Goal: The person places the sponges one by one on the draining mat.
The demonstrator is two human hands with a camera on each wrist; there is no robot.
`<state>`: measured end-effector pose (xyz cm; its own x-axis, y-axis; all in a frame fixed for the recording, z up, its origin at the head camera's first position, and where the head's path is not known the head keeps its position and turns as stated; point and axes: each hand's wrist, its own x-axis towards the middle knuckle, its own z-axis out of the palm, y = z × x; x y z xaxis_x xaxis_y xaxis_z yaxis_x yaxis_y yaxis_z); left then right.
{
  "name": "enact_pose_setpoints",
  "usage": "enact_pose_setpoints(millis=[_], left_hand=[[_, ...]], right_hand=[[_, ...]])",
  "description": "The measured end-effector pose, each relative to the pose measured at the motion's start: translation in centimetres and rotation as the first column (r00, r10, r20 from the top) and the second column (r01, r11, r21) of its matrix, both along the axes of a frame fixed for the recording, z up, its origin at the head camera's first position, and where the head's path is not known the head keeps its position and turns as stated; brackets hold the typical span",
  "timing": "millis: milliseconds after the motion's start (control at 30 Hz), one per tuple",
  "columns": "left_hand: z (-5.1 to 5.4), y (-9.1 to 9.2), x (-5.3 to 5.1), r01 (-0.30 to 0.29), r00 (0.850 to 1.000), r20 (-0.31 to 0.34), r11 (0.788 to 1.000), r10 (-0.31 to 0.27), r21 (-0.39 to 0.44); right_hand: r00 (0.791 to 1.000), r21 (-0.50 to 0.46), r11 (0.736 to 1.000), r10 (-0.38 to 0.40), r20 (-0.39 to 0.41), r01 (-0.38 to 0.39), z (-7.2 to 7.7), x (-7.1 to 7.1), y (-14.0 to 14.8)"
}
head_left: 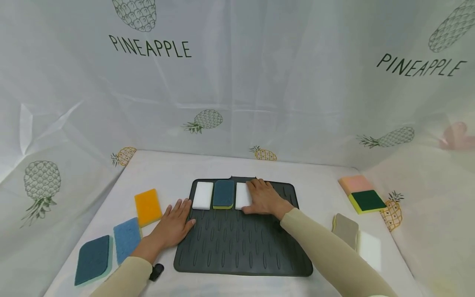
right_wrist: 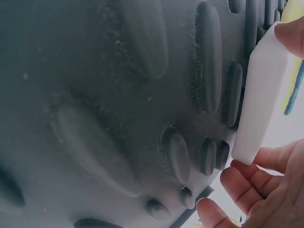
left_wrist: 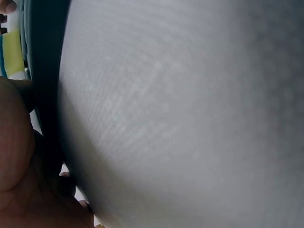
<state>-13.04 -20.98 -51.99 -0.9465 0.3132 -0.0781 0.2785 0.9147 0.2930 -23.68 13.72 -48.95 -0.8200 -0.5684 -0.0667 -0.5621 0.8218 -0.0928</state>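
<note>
A dark ribbed mat (head_left: pixel 243 243) lies on the white-covered table. Along its far edge, a white sponge (head_left: pixel 203 195), a dark blue scouring sponge (head_left: pixel 223 193) with a yellow underside and a second white sponge (head_left: pixel 243 195) stand in a row. My right hand (head_left: pixel 264 199) holds that second white sponge between thumb and fingers; in the right wrist view the sponge (right_wrist: pixel 263 95) sits against the mat. My left hand (head_left: pixel 172 227) lies with straight fingers at the mat's left edge. The left wrist view is mostly a blurred pale surface.
Left of the mat are an orange sponge (head_left: pixel 147 207), a light blue sponge (head_left: pixel 127 239) and a dark teal sponge (head_left: pixel 92 260). To the right lie a pink sponge (head_left: pixel 355 184), a green-and-yellow sponge (head_left: pixel 368 201), a grey-beige sponge (head_left: pixel 346 229) and another white sponge (head_left: pixel 370 249). A pineapple-print curtain (head_left: pixel 259 82) hangs behind.
</note>
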Motion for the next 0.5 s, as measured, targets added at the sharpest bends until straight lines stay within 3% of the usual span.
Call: enact_pose_setpoints(millis=[500], left_hand=[[-0.04, -0.01, -0.14, -0.003, 1.000, 0.017, 0.999, 0.003, -0.033]], right_hand=[[1.000, 0.019, 1.000, -0.015, 0.006, 0.015, 0.48, 0.07, -0.16]])
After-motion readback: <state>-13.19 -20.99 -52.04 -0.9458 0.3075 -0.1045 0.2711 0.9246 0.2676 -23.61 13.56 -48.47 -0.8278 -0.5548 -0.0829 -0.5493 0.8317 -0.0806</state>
